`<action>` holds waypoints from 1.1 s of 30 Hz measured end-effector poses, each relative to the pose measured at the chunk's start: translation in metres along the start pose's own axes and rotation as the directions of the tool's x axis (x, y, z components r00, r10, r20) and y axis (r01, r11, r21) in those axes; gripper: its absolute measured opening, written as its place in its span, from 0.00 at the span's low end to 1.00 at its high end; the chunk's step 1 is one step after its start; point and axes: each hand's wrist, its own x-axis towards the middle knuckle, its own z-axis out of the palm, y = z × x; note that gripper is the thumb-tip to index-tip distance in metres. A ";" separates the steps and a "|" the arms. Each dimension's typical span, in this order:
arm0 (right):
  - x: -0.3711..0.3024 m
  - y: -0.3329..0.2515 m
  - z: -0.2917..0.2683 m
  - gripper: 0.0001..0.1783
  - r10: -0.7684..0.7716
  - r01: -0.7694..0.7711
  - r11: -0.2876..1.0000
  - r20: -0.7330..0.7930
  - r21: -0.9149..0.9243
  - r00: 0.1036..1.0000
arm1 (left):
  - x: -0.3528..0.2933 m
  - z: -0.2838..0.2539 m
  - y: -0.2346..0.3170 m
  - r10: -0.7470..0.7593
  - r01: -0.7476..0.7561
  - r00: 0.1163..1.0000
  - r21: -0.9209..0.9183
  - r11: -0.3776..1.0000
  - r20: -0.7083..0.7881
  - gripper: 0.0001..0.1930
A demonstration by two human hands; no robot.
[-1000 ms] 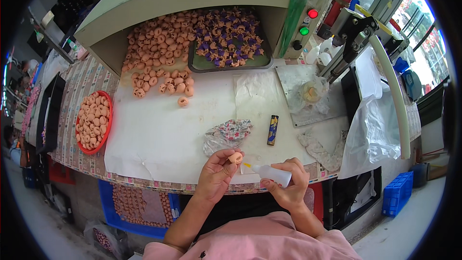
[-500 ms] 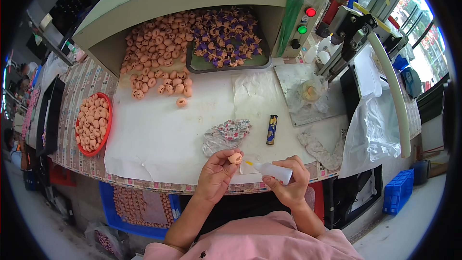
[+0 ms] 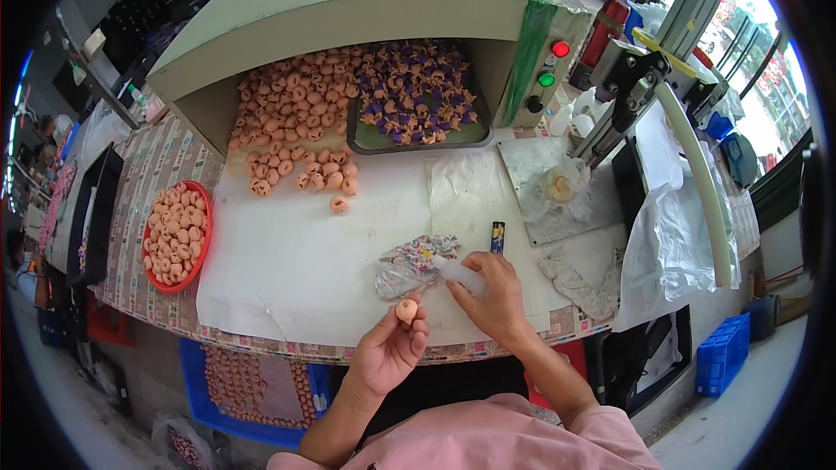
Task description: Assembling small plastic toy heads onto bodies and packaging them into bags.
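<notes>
My left hand (image 3: 387, 355), near the table's front edge, pinches a small peach-coloured hollow round piece (image 3: 407, 311) between thumb and fingers. My right hand (image 3: 496, 300) is wrapped around a white squeeze bottle (image 3: 461, 276), tilted with its yellow tip pointing left over a crumpled floral cloth (image 3: 402, 268). Whether the bottle touches the cloth I cannot tell. Just beyond my right hand lies a dark blue and yellow lighter-shaped stick (image 3: 497, 238), its lower end hidden by the hand. One similar peach piece (image 3: 339, 204) sits alone on the white sheet (image 3: 287, 270).
Peach pieces pile up under a green-grey hood (image 3: 340, 13), beside a dark tray (image 3: 418, 149) of peach and purple parts. A red basket (image 3: 206, 244) of peach pieces stands left. At right are a metal plate (image 3: 522, 165), a lever press (image 3: 623, 109) and clear plastic (image 3: 662, 244).
My right hand has carried the bottle up and left from beside the peach piece to the cloth. My left hand has lowered slightly and turned, still pinching the piece. The view has shifted a little.
</notes>
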 end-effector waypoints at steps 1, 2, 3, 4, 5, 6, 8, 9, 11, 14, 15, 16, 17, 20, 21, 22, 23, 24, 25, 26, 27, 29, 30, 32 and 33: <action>0.004 -0.002 0.000 0.17 -0.018 0.019 0.999 0.047 -0.026 0.999 | -0.004 0.005 -0.001 -0.007 0.007 1.000 -0.043 0.999 -0.007 0.18; 0.008 -0.004 -0.001 0.16 -0.034 0.039 0.998 0.094 -0.052 0.995 | -0.007 0.008 0.000 -0.016 0.015 1.000 -0.087 0.996 -0.014 0.19; 0.013 -0.008 -0.003 0.16 -0.038 0.044 0.998 0.092 -0.055 0.995 | -0.010 0.008 0.001 -0.016 0.016 1.000 -0.086 0.996 -0.008 0.19; 0.020 -0.011 -0.006 0.15 -0.094 0.101 0.993 0.113 -0.064 0.989 | -0.013 0.008 0.003 -0.033 0.034 0.999 -0.120 0.992 0.006 0.19; 0.028 -0.014 -0.007 0.14 -0.148 0.159 0.985 0.136 -0.070 0.980 | -0.015 0.009 0.004 -0.049 0.051 0.999 -0.154 0.987 0.019 0.19; 0.040 -0.015 -0.006 0.14 -0.154 0.164 0.984 0.135 -0.067 0.979 | -0.017 0.010 0.005 -0.045 0.048 0.999 -0.150 0.987 0.022 0.19; 0.071 -0.016 -0.005 0.11 -0.218 0.223 0.969 0.063 -0.106 0.974 | -0.022 0.013 0.004 -0.049 0.049 0.999 -0.139 0.989 0.002 0.20; 0.090 -0.011 -0.001 0.10 -0.241 0.245 0.961 0.043 -0.129 0.970 | -0.023 0.013 0.002 -0.051 0.052 0.999 -0.134 0.990 0.007 0.20; 0.135 0.004 0.011 0.09 -0.268 0.262 0.951 -0.011 -0.165 0.963 | -0.023 0.015 -0.003 -0.043 0.042 0.999 -0.061 0.997 -0.020 0.20; 0.204 0.032 0.040 0.10 -0.282 0.261 0.939 -0.072 -0.224 0.957 | -0.027 0.022 -0.013 -0.041 0.041 0.998 -0.004 0.999 -0.055 0.19; 0.216 0.039 0.047 0.10 -0.290 0.267 0.938 -0.081 -0.220 0.954 | -0.028 0.025 -0.017 -0.038 0.039 0.998 0.008 0.999 -0.050 0.19; 0.227 0.043 0.055 0.10 -0.252 0.230 0.917 -0.026 -0.327 0.967 | -0.029 0.027 -0.019 -0.029 0.030 0.998 0.029 0.999 -0.056 0.19; 0.235 0.047 0.060 0.11 -0.205 0.195 0.880 0.023 -0.432 0.978 | -0.030 0.029 -0.022 -0.021 0.024 0.998 0.049 0.998 -0.061 0.19; 0.249 0.045 0.063 0.12 0.049 0.049 0.856 0.176 -0.515 0.983 | -0.037 0.031 -0.020 0.000 0.005 0.998 0.068 0.998 -0.060 0.19; 0.248 0.041 0.063 0.12 0.046 0.051 0.858 0.176 -0.512 0.983 | -0.038 0.031 -0.017 0.012 -0.008 0.998 0.067 0.998 -0.063 0.19; 0.241 0.031 0.060 0.13 -0.070 0.095 0.899 0.073 -0.427 0.995 | -0.040 0.032 -0.013 0.020 -0.016 0.998 0.067 0.998 -0.064 0.19; 0.233 0.023 0.056 0.13 -0.172 0.147 0.927 -0.042 -0.345 0.984 | -0.042 0.034 -0.008 0.060 -0.053 0.996 0.114 0.992 -0.061 0.19; 0.223 0.014 0.046 0.12 -0.173 0.165 0.975 -0.048 -0.150 0.984 | -0.041 0.035 -0.004 0.092 -0.082 0.994 0.157 0.984 -0.051 0.19; 0.208 0.002 0.043 0.11 -0.176 0.179 0.981 -0.039 0.069 0.984 | -0.041 0.035 0.001 0.110 -0.100 0.992 0.149 0.984 -0.056 0.19; 0.185 -0.006 0.033 0.11 -0.111 0.099 0.965 0.036 0.244 0.993 | -0.038 0.034 0.004 0.158 -0.143 0.986 0.233 0.962 -0.048 0.19; 0.162 -0.016 0.023 0.11 -0.058 0.005 0.913 0.117 0.408 0.991 | -0.033 0.034 0.009 0.207 -0.185 0.978 0.319 0.929 -0.034 0.19; 0.112 -0.044 -0.001 0.13 0.089 -0.250 0.860 0.352 0.444 0.932 | -0.023 0.035 0.015 0.225 -0.198 0.973 0.348 0.916 -0.039 0.19; 0.087 -0.051 -0.013 0.14 0.058 -0.233 0.859 0.366 0.456 0.929 | -0.016 0.035 0.014 0.243 -0.197 0.968 0.422 0.885 -0.057 0.19; 0.055 -0.059 -0.027 0.16 0.033 -0.227 0.856 0.389 0.464 0.921 | -0.005 0.034 0.012 0.257 -0.188 0.964 0.509 0.840 -0.067 0.18; 0.044 -0.063 -0.033 0.17 -0.018 -0.146 0.897 0.366 0.416 0.930 | -0.001 0.033 0.010 0.251 -0.181 0.965 0.504 0.845 -0.074 0.18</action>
